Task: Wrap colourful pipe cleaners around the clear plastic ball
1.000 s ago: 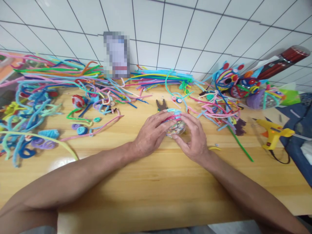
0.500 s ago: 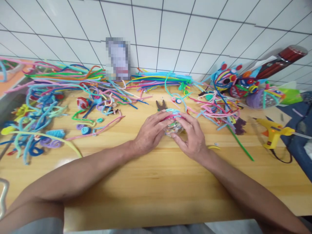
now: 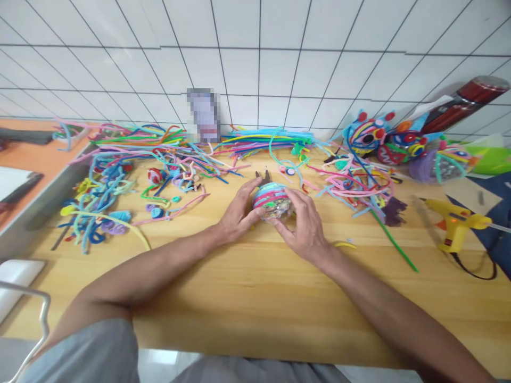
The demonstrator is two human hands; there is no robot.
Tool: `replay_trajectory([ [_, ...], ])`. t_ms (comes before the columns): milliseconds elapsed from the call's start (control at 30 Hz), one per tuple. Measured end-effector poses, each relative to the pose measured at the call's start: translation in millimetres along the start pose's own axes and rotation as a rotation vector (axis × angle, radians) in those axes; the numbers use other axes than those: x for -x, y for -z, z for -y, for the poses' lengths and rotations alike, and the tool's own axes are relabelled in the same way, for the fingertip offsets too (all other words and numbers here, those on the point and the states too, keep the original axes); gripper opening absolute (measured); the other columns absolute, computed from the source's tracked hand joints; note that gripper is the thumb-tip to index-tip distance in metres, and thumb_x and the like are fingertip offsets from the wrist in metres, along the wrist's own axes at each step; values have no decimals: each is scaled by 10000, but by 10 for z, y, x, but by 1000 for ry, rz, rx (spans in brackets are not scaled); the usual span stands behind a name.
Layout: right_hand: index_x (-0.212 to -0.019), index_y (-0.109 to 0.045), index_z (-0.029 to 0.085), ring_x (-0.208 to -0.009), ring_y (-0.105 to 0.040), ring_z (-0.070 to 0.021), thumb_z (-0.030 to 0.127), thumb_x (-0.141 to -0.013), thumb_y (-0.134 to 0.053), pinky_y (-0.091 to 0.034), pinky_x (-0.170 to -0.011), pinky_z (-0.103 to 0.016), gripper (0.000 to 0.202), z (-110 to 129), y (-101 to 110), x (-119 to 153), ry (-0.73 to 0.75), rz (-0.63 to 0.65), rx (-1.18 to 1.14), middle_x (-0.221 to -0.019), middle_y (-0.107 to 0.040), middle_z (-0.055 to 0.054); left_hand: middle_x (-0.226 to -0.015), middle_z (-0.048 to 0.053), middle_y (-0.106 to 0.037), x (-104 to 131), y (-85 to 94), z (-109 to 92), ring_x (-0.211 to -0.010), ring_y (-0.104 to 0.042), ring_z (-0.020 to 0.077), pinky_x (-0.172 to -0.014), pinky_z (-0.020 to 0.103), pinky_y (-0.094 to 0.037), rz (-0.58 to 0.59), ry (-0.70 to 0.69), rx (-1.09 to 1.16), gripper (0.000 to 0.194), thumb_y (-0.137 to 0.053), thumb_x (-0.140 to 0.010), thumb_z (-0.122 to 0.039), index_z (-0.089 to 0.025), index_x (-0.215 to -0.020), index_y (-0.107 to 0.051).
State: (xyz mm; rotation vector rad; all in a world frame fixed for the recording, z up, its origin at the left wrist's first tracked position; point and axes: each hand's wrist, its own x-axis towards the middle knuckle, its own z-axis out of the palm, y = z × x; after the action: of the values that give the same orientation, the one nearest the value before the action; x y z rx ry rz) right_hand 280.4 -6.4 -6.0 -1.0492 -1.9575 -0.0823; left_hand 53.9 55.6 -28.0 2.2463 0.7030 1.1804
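Note:
Between my two hands sits a clear ball (image 3: 273, 201) with pink, blue and green pipe cleaners wound in bands over its upper part. My left hand (image 3: 241, 213) curves around its left side, thumb against the lower front. On the right side, my right hand (image 3: 304, 223) grips it with fingers on top and thumb low at the front. Small colourful bits show through the ball's clear lower part. Just behind the ball lie pliers (image 3: 262, 175), jaws pointing away from me, their handles hidden by the ball.
Pipe cleaners lie in piles at the left (image 3: 115, 181), along the wall and at the right (image 3: 359, 183). Decorated balls (image 3: 365, 133) and a dark red flask (image 3: 467, 103) stand at back right. A yellow glue gun (image 3: 455, 218) lies at the right. A blurred phone-like object (image 3: 205, 117) leans on the wall.
My hands have spread a little from the top of the ball to its sides, so more of the banded top shows. The camera view has shifted, revealing more at the left.

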Motion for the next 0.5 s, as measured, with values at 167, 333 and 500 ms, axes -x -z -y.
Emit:
replay_trajectory([
  [167,-1692,-326,245,-1372,-599,-356,365,-1041,-677,-582,-1115,-565,749,-5,10,-3,16,46,57,-1469,-584,-203,-1641,217,-465,-28,-38,7,-1536,-474,380,-1290,590,-406,89,23,20,850,-676,-1004,-567,-237,-1699,-315],
  [333,-1599,-490,273,-1329,-615,-357,407,-1046,-672,-613,-1064,-547,597,-6,14,-15,68,76,199,-1437,-578,-199,-1630,218,-461,-42,-30,-21,-1532,-477,369,-1275,593,-432,99,4,-11,806,-636,-1033,-548,-259,-1706,-300],
  [500,-1574,-525,242,-1337,-613,-361,388,-1040,-681,-604,-1078,-538,575,-21,10,-11,63,66,162,-1443,-585,-211,-1636,212,-465,-59,-15,-35,-1539,-469,369,-1288,610,-412,117,33,7,784,-615,-1047,-528,-256,-1709,-295],
])
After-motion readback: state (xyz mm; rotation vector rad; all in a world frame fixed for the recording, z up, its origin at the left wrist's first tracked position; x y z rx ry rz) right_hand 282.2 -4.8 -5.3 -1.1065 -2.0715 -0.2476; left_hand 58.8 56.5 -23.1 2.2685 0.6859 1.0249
